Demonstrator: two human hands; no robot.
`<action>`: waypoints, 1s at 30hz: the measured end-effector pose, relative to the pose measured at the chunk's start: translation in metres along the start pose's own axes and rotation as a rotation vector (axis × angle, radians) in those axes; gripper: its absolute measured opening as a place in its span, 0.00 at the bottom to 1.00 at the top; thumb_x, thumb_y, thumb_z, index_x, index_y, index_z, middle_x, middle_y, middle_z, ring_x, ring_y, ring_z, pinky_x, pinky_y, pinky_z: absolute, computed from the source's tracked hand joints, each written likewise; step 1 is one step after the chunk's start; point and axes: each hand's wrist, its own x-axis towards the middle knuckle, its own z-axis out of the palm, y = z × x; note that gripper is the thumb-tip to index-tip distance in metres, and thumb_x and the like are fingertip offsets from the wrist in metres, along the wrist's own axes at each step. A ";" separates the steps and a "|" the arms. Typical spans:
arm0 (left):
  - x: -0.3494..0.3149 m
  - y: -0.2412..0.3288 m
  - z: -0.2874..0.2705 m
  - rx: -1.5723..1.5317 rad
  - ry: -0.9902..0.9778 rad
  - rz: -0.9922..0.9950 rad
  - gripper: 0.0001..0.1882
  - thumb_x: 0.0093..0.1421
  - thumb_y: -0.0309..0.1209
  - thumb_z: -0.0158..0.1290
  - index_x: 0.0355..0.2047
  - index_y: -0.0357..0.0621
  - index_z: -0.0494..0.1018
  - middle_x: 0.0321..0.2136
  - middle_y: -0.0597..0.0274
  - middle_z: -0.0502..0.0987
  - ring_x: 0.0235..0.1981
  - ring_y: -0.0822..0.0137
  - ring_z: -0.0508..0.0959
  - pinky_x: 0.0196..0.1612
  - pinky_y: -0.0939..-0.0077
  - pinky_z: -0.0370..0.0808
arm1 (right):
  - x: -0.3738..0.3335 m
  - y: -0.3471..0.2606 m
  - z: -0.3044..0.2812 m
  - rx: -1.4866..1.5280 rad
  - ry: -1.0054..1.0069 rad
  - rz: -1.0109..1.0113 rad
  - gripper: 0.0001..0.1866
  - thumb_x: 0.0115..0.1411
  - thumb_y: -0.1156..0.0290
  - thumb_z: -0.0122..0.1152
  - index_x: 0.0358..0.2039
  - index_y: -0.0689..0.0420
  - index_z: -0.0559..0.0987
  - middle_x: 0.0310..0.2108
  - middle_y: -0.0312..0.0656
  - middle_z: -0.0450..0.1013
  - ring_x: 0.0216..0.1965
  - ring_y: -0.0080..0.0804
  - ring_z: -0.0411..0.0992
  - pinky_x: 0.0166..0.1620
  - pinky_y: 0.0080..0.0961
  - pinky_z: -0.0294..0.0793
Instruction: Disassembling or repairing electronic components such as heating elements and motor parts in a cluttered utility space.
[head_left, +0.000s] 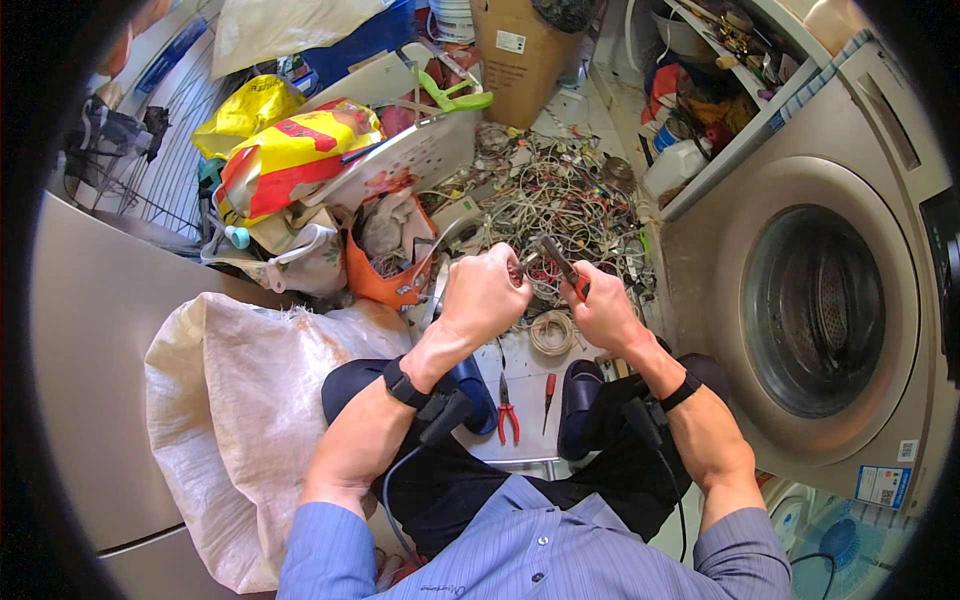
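My left hand (482,292) is closed in a fist round a small reddish-brown piece (515,274), mostly hidden by the fingers. To its right, my right hand (608,312) grips a pair of pliers (560,262) with a dark metal head and orange-red handles. The pliers' head points up and left, close to the piece in my left hand; whether they touch I cannot tell. Beyond both hands spreads a heap of tangled cables (570,190). A coil of pale cord (551,333) lies just below my hands.
Red-handled pliers (508,412) and a red-handled screwdriver (549,400) lie between my feet. A white woven sack (250,400) and an orange bag (385,285) stand left. A washing machine (725,300) flanks the right; a cardboard box (515,75) stands behind the heap.
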 end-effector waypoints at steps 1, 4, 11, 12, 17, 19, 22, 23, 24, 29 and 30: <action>0.001 0.000 0.003 0.144 0.091 0.039 0.12 0.51 0.32 0.62 0.32 0.36 0.78 0.25 0.45 0.82 0.29 0.48 0.84 0.32 0.59 0.79 | 0.002 -0.002 0.000 -0.010 -0.030 0.069 0.09 0.63 0.72 0.65 0.42 0.61 0.78 0.28 0.54 0.75 0.30 0.53 0.75 0.36 0.43 0.74; 0.002 -0.003 0.003 0.277 0.187 0.080 0.13 0.51 0.34 0.62 0.29 0.36 0.78 0.27 0.44 0.82 0.29 0.46 0.84 0.33 0.57 0.79 | 0.005 -0.004 -0.001 -0.029 -0.065 0.129 0.09 0.62 0.73 0.65 0.41 0.61 0.78 0.30 0.56 0.77 0.34 0.58 0.77 0.38 0.45 0.75; 0.005 -0.025 -0.012 -1.077 -0.682 -0.503 0.04 0.52 0.24 0.61 0.29 0.42 0.76 0.21 0.70 0.75 0.18 0.76 0.71 0.23 0.79 0.67 | -0.002 -0.008 -0.008 -0.014 -0.024 -0.012 0.10 0.62 0.71 0.64 0.41 0.61 0.78 0.31 0.57 0.77 0.34 0.58 0.77 0.39 0.44 0.76; 0.006 -0.024 -0.003 -0.776 -0.488 -0.335 0.04 0.53 0.25 0.61 0.29 0.41 0.77 0.21 0.68 0.76 0.18 0.74 0.72 0.23 0.77 0.69 | -0.002 -0.006 -0.007 -0.013 -0.021 -0.009 0.10 0.62 0.71 0.64 0.41 0.61 0.78 0.31 0.57 0.77 0.34 0.58 0.77 0.39 0.44 0.76; 0.002 -0.008 0.011 0.266 0.204 0.134 0.11 0.52 0.29 0.61 0.34 0.34 0.80 0.20 0.55 0.79 0.24 0.72 0.80 0.30 0.68 0.76 | 0.002 -0.007 -0.007 -0.009 -0.051 0.114 0.09 0.62 0.73 0.64 0.41 0.61 0.78 0.30 0.55 0.76 0.33 0.58 0.77 0.38 0.43 0.77; 0.000 -0.010 0.000 -0.106 -0.025 0.031 0.07 0.54 0.27 0.61 0.31 0.37 0.78 0.19 0.60 0.78 0.20 0.73 0.76 0.26 0.72 0.73 | 0.002 -0.010 -0.006 -0.020 -0.051 0.102 0.09 0.62 0.73 0.64 0.41 0.61 0.78 0.30 0.55 0.76 0.33 0.58 0.77 0.38 0.43 0.77; 0.003 -0.026 -0.025 -1.117 -0.810 -0.459 0.10 0.53 0.30 0.66 0.29 0.42 0.75 0.19 0.69 0.73 0.18 0.78 0.69 0.22 0.80 0.65 | -0.003 -0.005 -0.006 0.014 0.041 -0.112 0.09 0.64 0.73 0.65 0.43 0.61 0.79 0.28 0.52 0.74 0.27 0.45 0.74 0.34 0.37 0.74; 0.005 -0.028 -0.025 -1.116 -0.809 -0.458 0.10 0.53 0.30 0.66 0.29 0.42 0.75 0.19 0.69 0.73 0.18 0.78 0.69 0.22 0.80 0.65 | -0.004 -0.006 -0.006 -0.005 0.038 -0.131 0.09 0.64 0.73 0.65 0.43 0.61 0.79 0.29 0.52 0.75 0.28 0.46 0.74 0.35 0.37 0.74; 0.007 -0.031 -0.022 -1.067 -0.813 -0.463 0.11 0.53 0.32 0.66 0.29 0.41 0.75 0.19 0.69 0.74 0.18 0.76 0.70 0.23 0.77 0.67 | -0.005 -0.006 -0.006 -0.025 0.036 -0.149 0.10 0.63 0.74 0.66 0.44 0.61 0.79 0.30 0.52 0.75 0.28 0.47 0.74 0.35 0.37 0.75; -0.006 -0.001 0.000 -0.058 0.097 0.058 0.19 0.56 0.40 0.67 0.35 0.37 0.75 0.21 0.53 0.79 0.25 0.55 0.83 0.31 0.62 0.78 | 0.001 0.004 -0.002 -0.045 0.031 -0.081 0.10 0.63 0.73 0.66 0.43 0.62 0.78 0.29 0.52 0.74 0.29 0.49 0.74 0.36 0.38 0.74; -0.008 -0.002 0.010 0.054 0.176 0.145 0.20 0.53 0.41 0.69 0.34 0.37 0.75 0.24 0.48 0.81 0.28 0.48 0.83 0.32 0.59 0.78 | 0.002 0.004 -0.001 -0.058 0.032 -0.080 0.10 0.63 0.73 0.66 0.43 0.62 0.78 0.29 0.52 0.74 0.29 0.49 0.74 0.36 0.39 0.74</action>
